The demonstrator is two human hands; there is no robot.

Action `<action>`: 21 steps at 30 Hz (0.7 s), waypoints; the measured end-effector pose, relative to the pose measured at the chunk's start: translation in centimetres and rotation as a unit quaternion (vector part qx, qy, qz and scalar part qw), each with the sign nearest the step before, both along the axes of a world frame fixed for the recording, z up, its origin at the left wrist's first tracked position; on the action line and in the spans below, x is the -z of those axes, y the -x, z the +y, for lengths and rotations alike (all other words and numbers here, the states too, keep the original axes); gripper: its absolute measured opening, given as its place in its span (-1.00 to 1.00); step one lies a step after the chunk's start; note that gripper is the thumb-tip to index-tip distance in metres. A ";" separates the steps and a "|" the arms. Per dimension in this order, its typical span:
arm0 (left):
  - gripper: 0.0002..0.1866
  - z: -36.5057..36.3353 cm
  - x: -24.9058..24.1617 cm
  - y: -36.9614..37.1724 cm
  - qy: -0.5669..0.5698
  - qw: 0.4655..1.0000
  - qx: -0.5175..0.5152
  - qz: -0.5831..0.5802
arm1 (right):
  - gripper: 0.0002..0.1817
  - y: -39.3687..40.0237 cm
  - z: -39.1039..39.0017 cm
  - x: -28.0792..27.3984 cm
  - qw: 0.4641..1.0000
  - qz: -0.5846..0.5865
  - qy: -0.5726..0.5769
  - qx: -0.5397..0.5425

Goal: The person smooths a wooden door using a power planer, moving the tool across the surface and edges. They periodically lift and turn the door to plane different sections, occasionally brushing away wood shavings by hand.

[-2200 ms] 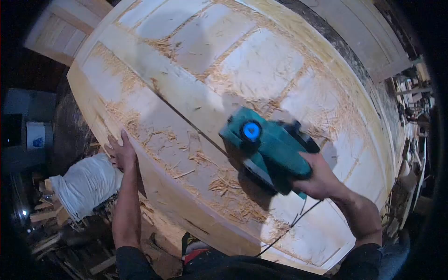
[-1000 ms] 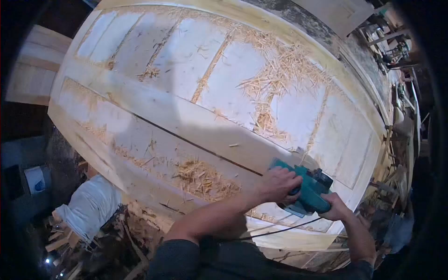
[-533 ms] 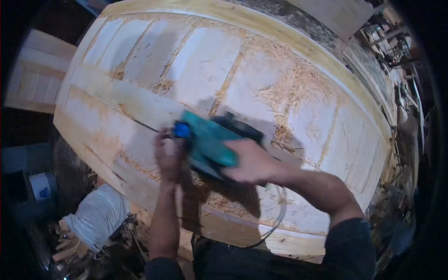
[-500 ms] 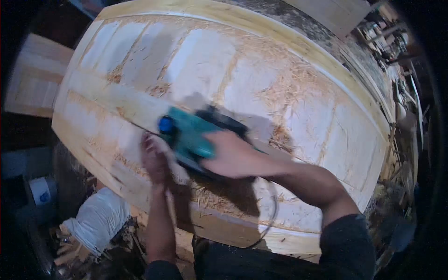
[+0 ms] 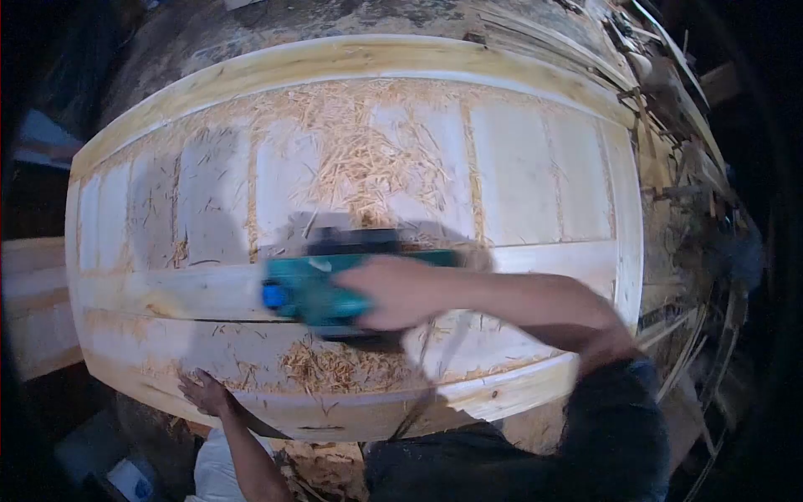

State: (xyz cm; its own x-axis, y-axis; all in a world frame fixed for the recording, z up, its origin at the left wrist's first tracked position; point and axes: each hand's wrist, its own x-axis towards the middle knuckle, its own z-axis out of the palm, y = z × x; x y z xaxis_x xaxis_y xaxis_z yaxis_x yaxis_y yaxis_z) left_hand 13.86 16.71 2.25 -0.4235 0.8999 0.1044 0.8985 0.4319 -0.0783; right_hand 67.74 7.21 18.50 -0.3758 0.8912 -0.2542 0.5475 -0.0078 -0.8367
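Observation:
My right hand (image 5: 393, 293) is closed round the handle of a green power planer (image 5: 314, 280) with a blue front knob. The planer sits on the middle rail of a large panelled wooden door (image 5: 519, 167), and a dark cord hangs below it. At the door's near left edge, my left hand (image 5: 205, 391) rests with its fingers apart and nothing in it. Curled wood shavings (image 5: 368, 163) lie thickly above the planer, with another heap (image 5: 335, 366) below it.
Wooden boards (image 5: 33, 297) stand at the left. A white sack (image 5: 219, 468) and a white container (image 5: 130, 481) are at the lower left. Thin wood strips (image 5: 682, 356) and clutter lie along the right side.
The view has turned, so the door lies more level. My left hand has moved from beside the planer down to the near left edge. My right hand still holds the planer.

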 end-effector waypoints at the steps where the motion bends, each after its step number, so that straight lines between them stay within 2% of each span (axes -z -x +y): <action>1: -0.27 0.1 2.1 1.4 -0.009 1.000 0.017 0.015 | -0.52 -4.3 -3.8 -1.1 1.000 -0.018 0.016 0.000; 2: -0.25 -0.2 1.8 2.1 -0.019 0.999 0.033 0.036 | -0.52 -8.0 -7.6 -2.1 0.998 -0.028 0.046 0.015; 3: -0.23 -0.6 1.5 2.7 -0.013 1.000 0.018 0.009 | -0.52 -11.9 -11.1 -2.3 0.998 -0.012 0.061 0.025; 4: -0.21 -0.7 0.5 1.1 -0.011 1.000 0.002 -0.018 | -0.50 -15.3 -14.5 -2.7 0.995 -0.044 0.080 0.047; 5: -0.19 0.0 -0.2 -0.1 -0.010 0.999 -0.009 -0.048 | -0.53 -17.5 -16.9 -3.9 0.985 -0.015 0.146 0.093; 6: -0.18 0.4 0.1 0.1 -0.028 0.999 -0.004 -0.043 | -0.62 -19.3 -18.8 -4.4 0.977 -0.055 0.162 0.124; 8: -0.14 0.0 1.5 1.4 -0.061 0.998 -0.006 -0.031 | -0.70 -20.4 -18.7 -5.1 0.964 -0.120 0.216 0.092; 9: -0.14 -0.4 0.5 0.3 -0.064 0.997 -0.014 -0.047 | -0.70 -19.7 -18.2 -4.9 0.964 -0.105 0.220 0.105; 12: -0.14 -0.3 0.0 -1.2 -0.043 0.997 -0.053 -0.027 | -0.69 -16.5 -14.0 -4.5 0.964 -0.066 0.229 0.119; 14: -0.15 -0.4 -0.6 -1.0 -0.023 0.999 -0.032 -0.030 | -0.67 -12.2 -9.0 -4.7 0.971 -0.037 0.213 0.108; 17: -0.16 -0.5 -1.2 -1.8 -0.040 0.995 -0.037 -0.083 | -0.67 -5.0 -1.2 -5.4 0.980 -0.068 0.175 0.061; 21: -0.20 -0.9 -2.5 -2.5 -0.024 0.987 -0.030 -0.158 | -0.62 4.1 7.5 -3.3 0.984 -0.073 0.164 0.014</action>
State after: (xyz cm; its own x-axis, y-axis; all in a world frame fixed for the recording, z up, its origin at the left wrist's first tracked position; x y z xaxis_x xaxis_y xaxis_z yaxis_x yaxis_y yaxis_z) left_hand 16.36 15.86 4.78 -0.4934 0.8698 -0.0001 0.8476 0.4809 0.2242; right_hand 63.60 14.74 21.79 -0.2900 0.7613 -0.5800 0.6573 -0.2821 -0.6988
